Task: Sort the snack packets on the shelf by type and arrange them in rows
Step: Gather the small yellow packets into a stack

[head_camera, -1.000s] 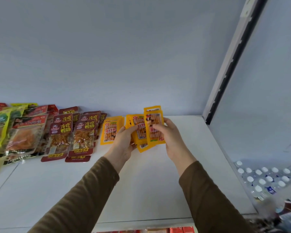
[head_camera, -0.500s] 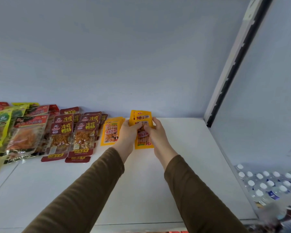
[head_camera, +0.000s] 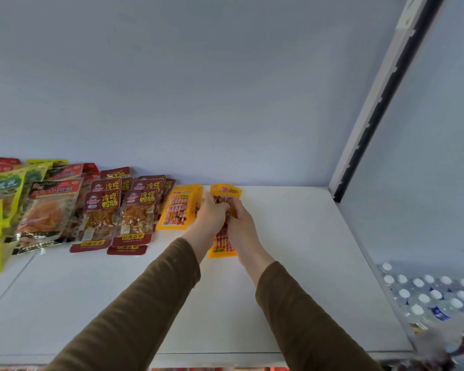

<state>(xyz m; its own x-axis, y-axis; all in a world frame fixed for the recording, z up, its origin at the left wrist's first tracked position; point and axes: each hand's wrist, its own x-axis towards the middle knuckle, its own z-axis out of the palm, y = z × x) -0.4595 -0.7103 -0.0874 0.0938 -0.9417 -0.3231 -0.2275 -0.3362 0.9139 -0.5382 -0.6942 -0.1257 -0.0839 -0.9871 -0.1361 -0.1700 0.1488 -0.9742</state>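
Both hands press a stack of yellow sausage packets down on the white shelf, near its back wall. My left hand grips the stack's left edge and my right hand its right edge. The stack's lower end shows between my wrists. Just left of it lies another row of yellow sausage packets. Further left stand two rows of dark red duck-intestine packets, then orange-red packets and green-yellow packets at the far left.
The shelf's right side panel with a black slotted rail rises at the right. Below and to the right is a pack of water bottles with white caps. Red packaging shows under the shelf's front edge.
Both hands have moved forward and down with the yellow packets, gathering the fanned packets into one stack and laying it on the shelf beside the other yellow row.
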